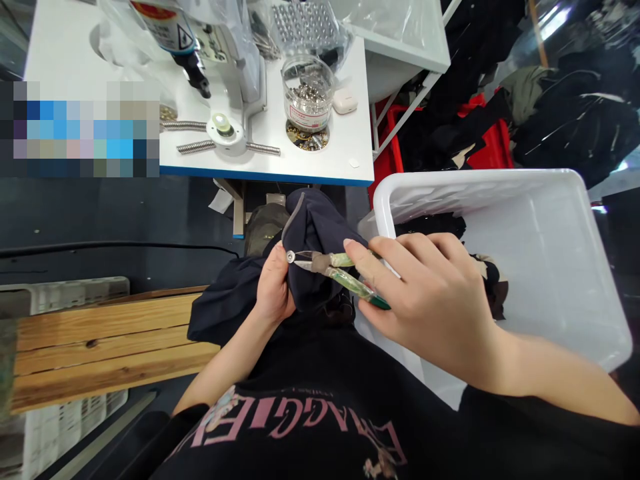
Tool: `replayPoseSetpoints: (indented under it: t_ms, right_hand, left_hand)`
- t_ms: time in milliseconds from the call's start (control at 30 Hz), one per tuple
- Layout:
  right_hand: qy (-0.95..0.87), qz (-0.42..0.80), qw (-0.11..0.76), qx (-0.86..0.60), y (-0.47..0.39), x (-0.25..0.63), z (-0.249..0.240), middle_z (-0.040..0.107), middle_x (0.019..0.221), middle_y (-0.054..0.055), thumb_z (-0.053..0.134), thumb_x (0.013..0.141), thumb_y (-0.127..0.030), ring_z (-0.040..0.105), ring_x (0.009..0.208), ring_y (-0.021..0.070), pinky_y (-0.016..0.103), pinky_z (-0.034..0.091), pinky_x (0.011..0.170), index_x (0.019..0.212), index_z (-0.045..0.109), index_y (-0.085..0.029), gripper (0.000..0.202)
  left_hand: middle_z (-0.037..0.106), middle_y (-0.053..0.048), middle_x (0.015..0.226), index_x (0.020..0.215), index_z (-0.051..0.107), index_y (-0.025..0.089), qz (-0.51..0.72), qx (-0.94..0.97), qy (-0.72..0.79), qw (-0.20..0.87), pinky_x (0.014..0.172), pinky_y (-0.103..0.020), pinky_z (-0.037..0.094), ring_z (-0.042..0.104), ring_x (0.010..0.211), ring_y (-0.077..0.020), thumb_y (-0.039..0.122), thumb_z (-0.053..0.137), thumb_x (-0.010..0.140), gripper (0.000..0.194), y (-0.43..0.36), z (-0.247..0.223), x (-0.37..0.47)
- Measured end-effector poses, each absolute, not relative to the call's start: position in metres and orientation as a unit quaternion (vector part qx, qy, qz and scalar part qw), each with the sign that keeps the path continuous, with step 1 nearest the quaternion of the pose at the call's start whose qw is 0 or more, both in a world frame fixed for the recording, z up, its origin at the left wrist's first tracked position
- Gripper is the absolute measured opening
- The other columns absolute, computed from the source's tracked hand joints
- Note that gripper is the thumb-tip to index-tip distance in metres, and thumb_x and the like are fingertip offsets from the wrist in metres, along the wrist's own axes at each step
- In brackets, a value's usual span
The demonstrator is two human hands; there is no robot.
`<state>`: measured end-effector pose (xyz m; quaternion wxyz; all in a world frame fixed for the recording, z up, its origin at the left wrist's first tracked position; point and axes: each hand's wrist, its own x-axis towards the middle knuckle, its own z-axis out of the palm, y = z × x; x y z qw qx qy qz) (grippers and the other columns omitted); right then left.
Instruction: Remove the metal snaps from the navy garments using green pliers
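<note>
My left hand (275, 283) is closed on the edge of a dark navy garment (320, 220), with the thumb on top beside a small round metal snap button (291, 257). My right hand (430, 293) wraps round the green handles of a pair of pliers (320, 263). The pliers' jaws point left and are parted, their tips at the snap button. Whether the jaws touch the cloth I cannot tell. The garment hangs in folds over my lap, and my left fingers are hidden beneath it.
A white table (340, 157) with a snap press (227, 127) stands ahead. On it are a clear tub of metal fasteners (307, 93) and a white earbud case (345, 101). A large white bin (540, 267) holding dark cloth is at my right. A wooden bench (110, 340) lies left.
</note>
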<state>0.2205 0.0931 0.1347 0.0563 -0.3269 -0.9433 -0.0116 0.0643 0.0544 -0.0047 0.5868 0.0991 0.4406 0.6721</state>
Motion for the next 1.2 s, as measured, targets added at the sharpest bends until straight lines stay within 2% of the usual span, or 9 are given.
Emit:
replayPoseSetpoints:
  t_ms: [267,433,567,700,867,1000,1067,1133,1200]
  right_hand:
    - [-0.956,-0.074,0.041,-0.280,0.095,0.222,0.134,0.066,0.093,0.007,0.052,0.081,-0.022,0.052,0.077,0.0223,0.037,0.034,0.065,0.117,0.058,-0.016,0.038]
    - [-0.965,-0.082,0.092,-0.233,0.107,0.229,0.118,0.066,0.093,0.004,0.052,0.081,-0.021,0.051,0.074,0.0187,0.034,0.031,0.061,0.116,0.059,-0.020,0.035]
    - [-0.969,-0.095,0.111,-0.200,0.118,0.235,0.106,0.065,0.086,0.004,0.054,0.077,-0.022,0.049,0.070,0.0177,0.033,0.031,0.059,0.110,0.060,-0.016,0.034]
    - [-0.975,-0.066,0.095,-0.192,0.127,0.239,0.099,0.062,0.080,0.003,0.055,0.074,-0.024,0.044,0.066,0.0164,0.032,0.028,0.056,0.110,0.058,-0.016,0.036]
    - [-0.976,-0.028,0.090,-0.197,0.134,0.240,0.082,0.059,0.079,0.003,0.056,0.072,-0.027,0.042,0.065,0.0169,0.031,0.029,0.057,0.109,0.056,-0.016,0.038]
    - [-0.952,0.098,0.059,-0.285,0.132,0.244,0.062,0.059,0.096,0.009,0.059,0.067,-0.027,0.049,0.081,0.0223,0.034,0.038,0.069,0.115,0.051,-0.013,0.051]
    - [-0.916,0.206,0.083,-0.335,0.128,0.250,0.049,0.056,0.097,0.008,0.059,0.068,-0.024,0.050,0.084,0.0215,0.035,0.041,0.074,0.115,0.049,-0.015,0.049]
    - [-0.857,0.309,0.131,-0.390,0.123,0.256,0.031,0.053,0.097,0.006,0.058,0.072,-0.023,0.051,0.084,0.0181,0.032,0.043,0.076,0.114,0.047,-0.018,0.044]
    - [-0.795,0.367,0.182,-0.447,0.114,0.260,0.008,0.051,0.096,0.004,0.057,0.074,-0.021,0.051,0.083,0.0158,0.030,0.044,0.075,0.114,0.045,-0.018,0.042]
  left_hand:
    - [0.072,0.000,0.081,0.080,0.066,0.022,0.711,0.127,0.488,0.490,0.082,-0.029,0.054,0.067,0.086,-0.0186,0.060,0.076,0.060,0.044,0.049,-0.006,0.065]
    - [0.070,0.002,0.080,0.083,0.067,0.024,0.697,0.125,0.468,0.528,0.077,-0.027,0.054,0.065,0.077,-0.0157,0.055,0.077,0.062,0.039,0.049,-0.006,0.061]
    - [0.061,0.002,0.066,0.081,0.065,0.023,0.672,0.138,0.467,0.558,0.065,-0.027,0.051,0.060,0.066,-0.0152,0.060,0.076,0.060,0.045,0.050,-0.003,0.059]
    - [0.046,0.003,0.061,0.069,0.056,0.019,0.641,0.233,0.491,0.542,0.054,-0.023,0.041,0.043,0.056,-0.0104,0.060,0.064,0.074,0.042,0.046,0.002,0.054]
    - [0.037,0.003,0.060,0.069,0.053,0.019,0.616,0.350,0.506,0.492,0.055,-0.022,0.033,0.034,0.056,-0.0104,0.048,0.051,0.088,0.035,0.041,0.008,0.049]
    - [0.038,0.003,0.063,0.069,0.049,0.019,0.603,0.362,0.535,0.468,0.055,-0.021,0.032,0.034,0.057,-0.0104,0.046,0.046,0.091,0.035,0.050,0.011,0.044]
    - [0.040,0.003,0.065,0.070,0.048,0.020,0.575,0.386,0.563,0.451,0.057,-0.021,0.034,0.038,0.060,-0.0110,0.046,0.043,0.092,0.034,0.059,0.013,0.036]
    - [0.050,0.001,0.074,0.078,0.052,0.021,0.526,0.451,0.577,0.433,0.067,-0.023,0.041,0.049,0.070,-0.0137,0.045,0.041,0.093,0.031,0.066,0.011,0.025]
    - [0.059,-0.006,0.098,0.088,0.057,0.022,0.469,0.530,0.587,0.394,0.089,-0.031,0.044,0.056,0.097,-0.0199,0.045,0.039,0.092,0.029,0.067,-0.004,0.011]
